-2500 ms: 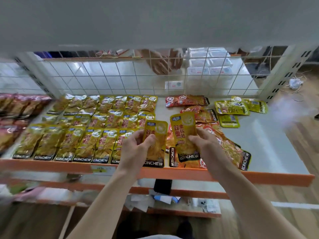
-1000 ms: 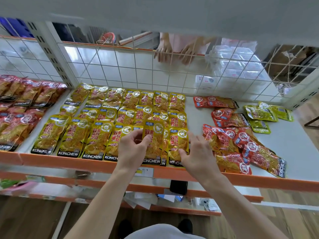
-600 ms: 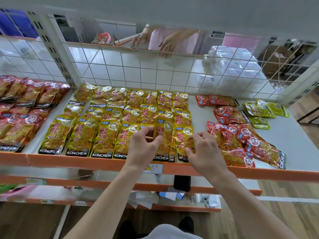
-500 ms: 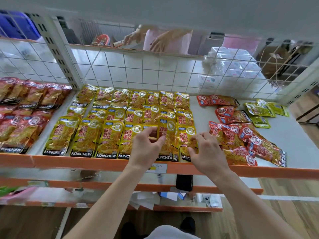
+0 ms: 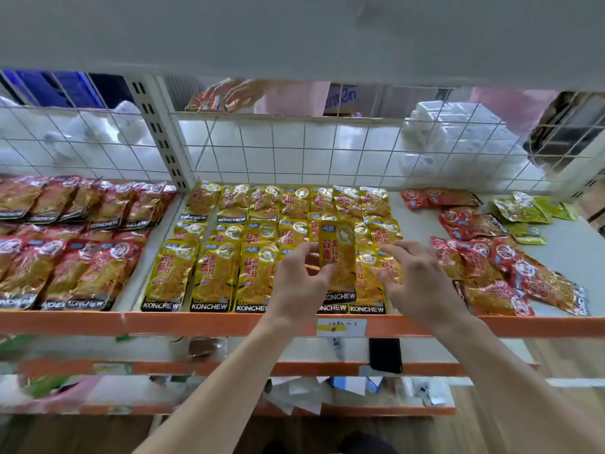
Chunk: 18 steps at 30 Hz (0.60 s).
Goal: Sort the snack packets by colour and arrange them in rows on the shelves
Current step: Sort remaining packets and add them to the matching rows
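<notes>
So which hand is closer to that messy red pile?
Right. The right hand is just left of the red pile, beside its edge; the left hand is farther left, pinching a yellow packet.

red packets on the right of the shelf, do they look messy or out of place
Yes. The red packets lie in a loose heap, overlapping and turned at different angles, unlike the neat yellow rows beside them. A few green packets lie scattered at the back right, not in a row.
</notes>
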### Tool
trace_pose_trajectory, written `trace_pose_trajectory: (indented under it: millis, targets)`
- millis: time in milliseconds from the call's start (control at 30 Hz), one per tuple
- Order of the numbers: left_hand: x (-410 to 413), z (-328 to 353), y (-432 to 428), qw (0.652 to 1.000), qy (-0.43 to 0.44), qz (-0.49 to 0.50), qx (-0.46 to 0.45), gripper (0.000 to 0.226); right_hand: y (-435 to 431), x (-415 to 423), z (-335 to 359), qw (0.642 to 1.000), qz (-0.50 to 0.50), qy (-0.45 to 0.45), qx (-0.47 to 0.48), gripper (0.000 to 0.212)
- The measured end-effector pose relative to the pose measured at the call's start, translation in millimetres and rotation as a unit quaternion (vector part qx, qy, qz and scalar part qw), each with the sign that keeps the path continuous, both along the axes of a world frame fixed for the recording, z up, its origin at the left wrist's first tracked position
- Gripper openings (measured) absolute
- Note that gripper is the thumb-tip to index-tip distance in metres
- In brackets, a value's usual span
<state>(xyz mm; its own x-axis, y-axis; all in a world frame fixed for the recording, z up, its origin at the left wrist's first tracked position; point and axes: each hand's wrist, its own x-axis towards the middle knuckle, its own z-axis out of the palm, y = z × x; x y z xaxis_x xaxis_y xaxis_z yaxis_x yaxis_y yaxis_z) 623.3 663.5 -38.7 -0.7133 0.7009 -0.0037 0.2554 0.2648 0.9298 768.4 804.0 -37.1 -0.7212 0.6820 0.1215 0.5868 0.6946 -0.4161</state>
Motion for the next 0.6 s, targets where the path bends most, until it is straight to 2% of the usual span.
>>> trace_pose_trajectory:
  millis: [267,367,600]
  targets:
    - [-22.5,15.4,-29.2,0.994,0.000,0.110,-0.006,0.050,-16.2,-40.0,5.3,0.995,0.087,0.048,-0.008,0.047]
    - [-30.5,15.5,-46.6,0.988,0.037,0.147,-0.012,0.060,-23.7,-56.8,9.8,0.990,0.129,0.062,-0.013,0.050]
    - [-54.1,24.4,-76.6,0.981,0.066,0.181,-0.035,0.030,-37.8,-92.9,17.7,0.978,0.201,0.046,0.012,0.051]
